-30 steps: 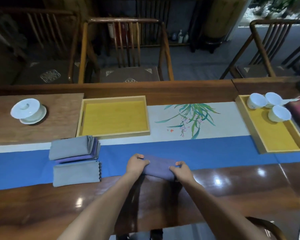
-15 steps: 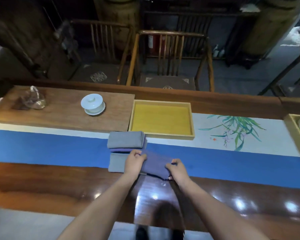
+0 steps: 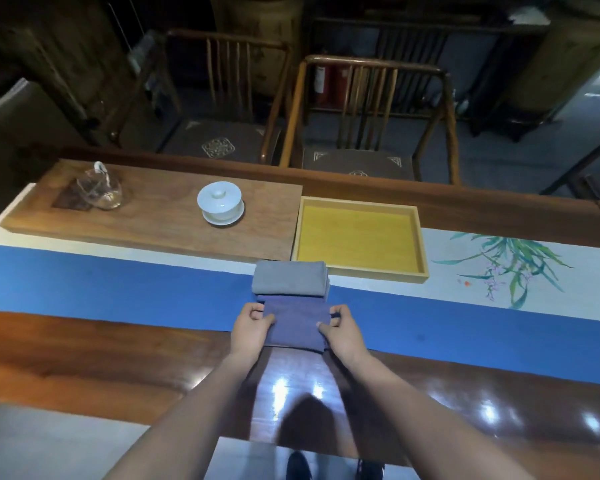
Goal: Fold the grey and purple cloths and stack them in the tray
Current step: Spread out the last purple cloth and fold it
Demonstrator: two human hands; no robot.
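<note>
Both hands pinch the folded purple cloth (image 3: 297,323) by its short ends, the left hand (image 3: 252,329) and the right hand (image 3: 340,329) with thumbs on top. A second ago this cloth lay to the right on the blue runner (image 3: 118,292); now it sits over the near grey cloth, which seems hidden beneath. The far grey stack (image 3: 290,280) lies just beside the empty yellow tray (image 3: 359,277). Folding looks done for this piece; the tray stacking is not yet begun.
</note>
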